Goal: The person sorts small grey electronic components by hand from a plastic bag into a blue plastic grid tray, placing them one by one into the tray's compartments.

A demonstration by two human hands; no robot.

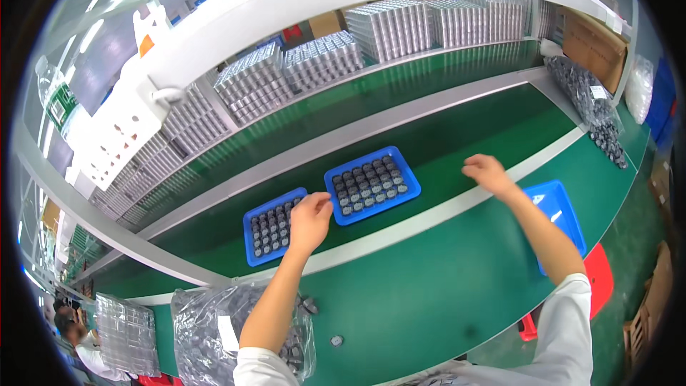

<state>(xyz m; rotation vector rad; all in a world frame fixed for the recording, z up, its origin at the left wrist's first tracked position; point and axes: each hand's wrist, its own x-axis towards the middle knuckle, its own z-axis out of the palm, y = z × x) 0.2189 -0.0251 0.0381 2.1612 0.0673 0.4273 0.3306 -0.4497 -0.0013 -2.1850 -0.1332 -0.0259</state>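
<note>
Two blue trays hold rows of small dark round parts on the green conveyor strip. My left hand (311, 221) is over the right end of the left tray (248, 239); its curled fingertips come close to the left rim of the middle tray (413, 177). Whatever those fingers may pinch is hidden. To the right of the middle tray, my right hand (487, 173) hovers over the strip, fingers drawn together. I cannot make out anything between them. A single dark round part (336, 341) lies on the green worktable (421, 293) in front of me.
Near left, a clear plastic bag (204, 329) holds dark parts. A blue tray (572, 221) sits by my right forearm. Stacked metallic cylinders (389, 28) line the back shelf. Another bag (582, 89) spills dark parts at far right, beside a cardboard box (593, 50). A red stool (599, 279) stands below.
</note>
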